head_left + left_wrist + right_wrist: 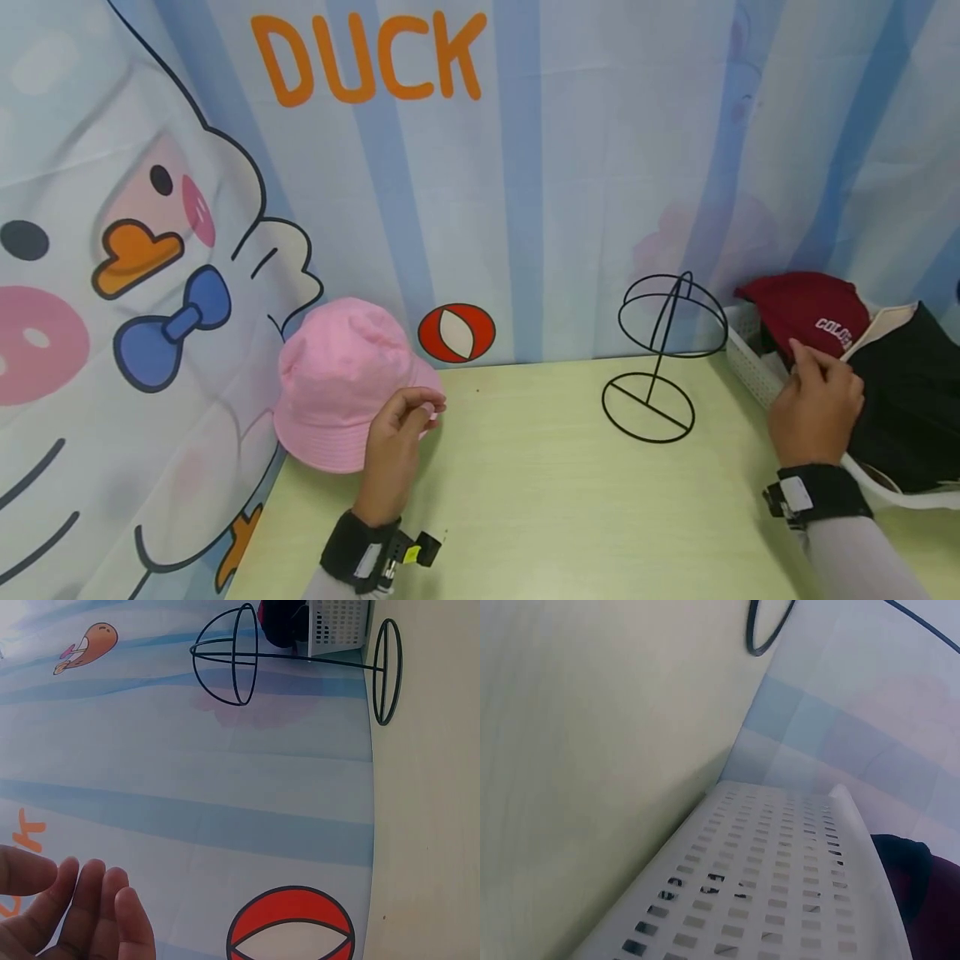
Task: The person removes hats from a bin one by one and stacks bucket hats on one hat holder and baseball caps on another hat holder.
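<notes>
1. My left hand (397, 437) hovers with loosely curled fingers, holding nothing, just beside the pink bucket hat (341, 383) at the table's (525, 500) back left.
2. My right hand (817, 404) rests, fingers relaxed, on the maroon cap (810, 312) in the white perforated basket (750, 362), far right.
3. An empty black wire hat stand (663, 358) sits between them, before the duck curtain (525, 167).

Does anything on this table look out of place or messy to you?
Nothing looks damaged or spilled. The wire hat stand stands upright and bare, while the pink hat sits at the left by the curtain. The dark red cap and other hats are heaped loosely in the white basket, spilling over its rim.
</notes>
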Demonstrator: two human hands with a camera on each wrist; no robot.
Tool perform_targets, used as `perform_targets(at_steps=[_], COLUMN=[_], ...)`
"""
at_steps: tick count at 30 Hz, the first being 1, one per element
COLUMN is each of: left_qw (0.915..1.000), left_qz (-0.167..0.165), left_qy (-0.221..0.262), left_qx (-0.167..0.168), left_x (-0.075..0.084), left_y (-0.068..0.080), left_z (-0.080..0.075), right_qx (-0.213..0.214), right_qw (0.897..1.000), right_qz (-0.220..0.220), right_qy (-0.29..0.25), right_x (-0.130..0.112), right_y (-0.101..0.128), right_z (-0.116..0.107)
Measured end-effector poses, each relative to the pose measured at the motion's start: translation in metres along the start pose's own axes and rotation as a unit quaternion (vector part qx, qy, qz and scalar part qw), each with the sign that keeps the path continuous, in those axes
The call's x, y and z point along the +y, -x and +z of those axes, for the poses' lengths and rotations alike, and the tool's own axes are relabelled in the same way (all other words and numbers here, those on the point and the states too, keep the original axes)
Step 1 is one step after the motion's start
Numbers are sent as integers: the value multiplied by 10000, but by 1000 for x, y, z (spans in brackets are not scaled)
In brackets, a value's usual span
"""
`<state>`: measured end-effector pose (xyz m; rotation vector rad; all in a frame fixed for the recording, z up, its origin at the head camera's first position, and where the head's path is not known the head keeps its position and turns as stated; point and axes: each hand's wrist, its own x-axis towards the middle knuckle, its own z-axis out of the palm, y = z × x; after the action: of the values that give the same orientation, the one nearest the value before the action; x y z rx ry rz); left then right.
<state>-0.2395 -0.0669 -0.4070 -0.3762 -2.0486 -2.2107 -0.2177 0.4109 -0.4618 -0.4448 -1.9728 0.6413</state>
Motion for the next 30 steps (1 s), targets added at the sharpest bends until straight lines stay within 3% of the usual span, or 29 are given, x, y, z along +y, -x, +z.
perform_targets(at_steps=[5,17,30], left_qw=[10000,9999,9994], left_qz=[1,-35,-128], left_qy=[-33,-90,-196], left_qx=[-14,-92,-265], left_x=[-2,-7,-7], left_y=[0,2,5], left_z=[1,7,12], right_qx=[182,567,923], right_qw=[9989,9943,9865], right_qz=[9,41,606], right_qy=[-431,-903,-1213], right_x=[-3,-4,-43], right_y=[-1,1,-4], right_z=[-3,-11,-27])
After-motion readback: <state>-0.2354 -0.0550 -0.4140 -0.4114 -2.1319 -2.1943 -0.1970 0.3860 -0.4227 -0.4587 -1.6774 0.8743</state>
